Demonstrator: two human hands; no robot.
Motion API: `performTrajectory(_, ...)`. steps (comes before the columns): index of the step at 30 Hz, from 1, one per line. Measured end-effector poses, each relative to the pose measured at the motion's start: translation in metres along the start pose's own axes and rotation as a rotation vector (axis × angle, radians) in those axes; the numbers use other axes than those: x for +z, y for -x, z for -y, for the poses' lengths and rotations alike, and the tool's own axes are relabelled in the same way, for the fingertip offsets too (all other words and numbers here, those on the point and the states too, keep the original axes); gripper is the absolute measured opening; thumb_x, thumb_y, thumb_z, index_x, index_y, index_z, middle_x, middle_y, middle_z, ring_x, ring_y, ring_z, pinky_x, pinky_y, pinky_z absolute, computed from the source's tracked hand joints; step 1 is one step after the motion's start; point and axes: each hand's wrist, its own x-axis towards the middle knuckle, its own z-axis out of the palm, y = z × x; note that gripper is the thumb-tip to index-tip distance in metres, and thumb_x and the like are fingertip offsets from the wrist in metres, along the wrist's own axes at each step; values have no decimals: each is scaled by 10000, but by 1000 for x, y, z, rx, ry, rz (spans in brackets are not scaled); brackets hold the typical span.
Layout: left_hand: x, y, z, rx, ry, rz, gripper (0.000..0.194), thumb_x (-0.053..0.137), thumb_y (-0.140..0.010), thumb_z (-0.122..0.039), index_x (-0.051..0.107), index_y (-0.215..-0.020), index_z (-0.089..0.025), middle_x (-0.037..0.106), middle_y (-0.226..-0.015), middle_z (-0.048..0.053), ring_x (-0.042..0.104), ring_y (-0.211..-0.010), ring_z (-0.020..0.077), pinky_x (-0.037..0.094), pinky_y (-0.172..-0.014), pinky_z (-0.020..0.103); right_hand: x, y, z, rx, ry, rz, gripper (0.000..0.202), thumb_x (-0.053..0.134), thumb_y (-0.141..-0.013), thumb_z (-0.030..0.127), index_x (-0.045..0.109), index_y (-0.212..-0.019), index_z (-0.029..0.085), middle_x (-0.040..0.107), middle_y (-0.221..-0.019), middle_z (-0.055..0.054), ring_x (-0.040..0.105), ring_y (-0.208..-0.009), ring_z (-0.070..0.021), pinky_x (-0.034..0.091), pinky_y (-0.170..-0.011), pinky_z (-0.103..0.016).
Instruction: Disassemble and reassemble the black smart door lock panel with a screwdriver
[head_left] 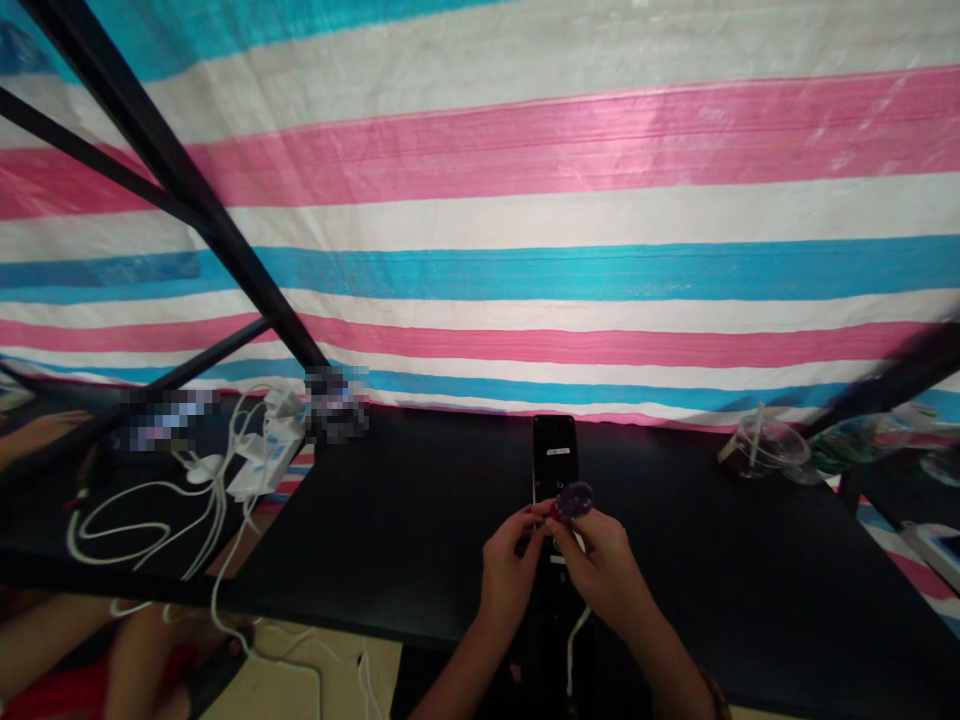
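Observation:
My left hand (512,560) and my right hand (604,560) meet over the black table, fingertips pinched close together. Between the right thumb and fingers sits a small dark purple rounded piece (575,500) with a bit of red at its lower left; its exact kind is unclear. The left fingertips press near that red part, and what they grip is hidden. Beneath and beyond both hands lies a long, flat, black phone-like device (555,438) with small white labels. A white cord (571,650) hangs below the right hand.
On the left, a white power strip (266,455) with plugs and tangled white cables (180,530) lies by a black metal post (225,240). Clear plastic cups (765,445) stand at the right. A striped sheet (562,220) closes off the back. Another person's arm (41,435) reaches in at the left.

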Motion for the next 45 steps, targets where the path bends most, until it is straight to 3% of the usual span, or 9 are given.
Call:
performTrajectory(5, -1, -1, 4, -21, 7, 6, 177, 629, -880, -305, 760, -938, -201, 764, -1129, 86, 744, -850, 206, 589, -794, 330, 8, 0, -3, 67, -13, -190, 58, 675, -857, 204, 727, -831, 204, 740, -817, -52, 721, -759, -208, 581, -686, -277)
performTrajectory(11, -2, -2, 0, -32, 25, 25, 181, 631, -870, -317, 747, -935, -195, 765, -1116, 86, 740, -834, 201, 589, -788, 328, 3, 2, 2, 16, 30, -55, 184, 564, -928, 180, 743, -942, 218, 756, -917, -62, 734, -869, -204, 586, -802, -291)
performTrajectory(18, -2, -2, -1, -28, -37, -6, 206, 625, -868, -340, 759, -907, -189, 778, -1027, 84, 728, -782, 200, 593, -771, 330, 10, 3, -2, 17, 10, -173, 104, 648, -859, 127, 709, -868, 212, 694, -836, -37, 692, -742, -173, 569, -662, -245)
performTrajectory(25, -2, -2, -1, -18, 3, -10, 210, 640, -859, -327, 763, -957, -189, 776, -1037, 87, 732, -809, 202, 596, -776, 327, 4, 2, 8, -111, 82, -57, 244, 503, -934, 98, 706, -982, 224, 706, -937, -65, 704, -855, -172, 576, -764, -242)
performTrajectory(28, -3, -1, 2, -2, -38, -11, 209, 626, -849, -294, 773, -952, -188, 780, -1020, 84, 731, -837, 215, 596, -806, 344, 6, 1, 12, -112, 80, -23, 218, 529, -910, 99, 699, -981, 214, 703, -951, -70, 702, -852, -176, 578, -763, -251)
performTrajectory(34, -3, -1, 8, -41, -53, -16, 213, 631, -825, -289, 780, -931, -180, 781, -1058, 93, 728, -923, 246, 598, -825, 366, 12, 0, 12, -69, 59, -117, 156, 605, -873, 108, 711, -894, 221, 707, -849, -38, 702, -758, -166, 580, -698, -240)
performTrajectory(40, -4, 0, 3, -42, -46, -32, 212, 624, -831, -280, 774, -934, -172, 784, -1022, 90, 736, -820, 229, 608, -745, 343, 10, 4, 14, -100, 25, -29, 278, 492, -916, 97, 704, -1045, 224, 720, -969, -80, 713, -889, -190, 593, -785, -278)
performTrajectory(45, -3, -1, 4, -39, -31, -39, 214, 613, -823, -255, 766, -955, -182, 786, -1026, 84, 739, -877, 232, 598, -783, 338, 15, 4, 13, -59, 67, -166, 133, 614, -866, 135, 709, -905, 221, 713, -880, -57, 708, -785, -184, 592, -706, -260)
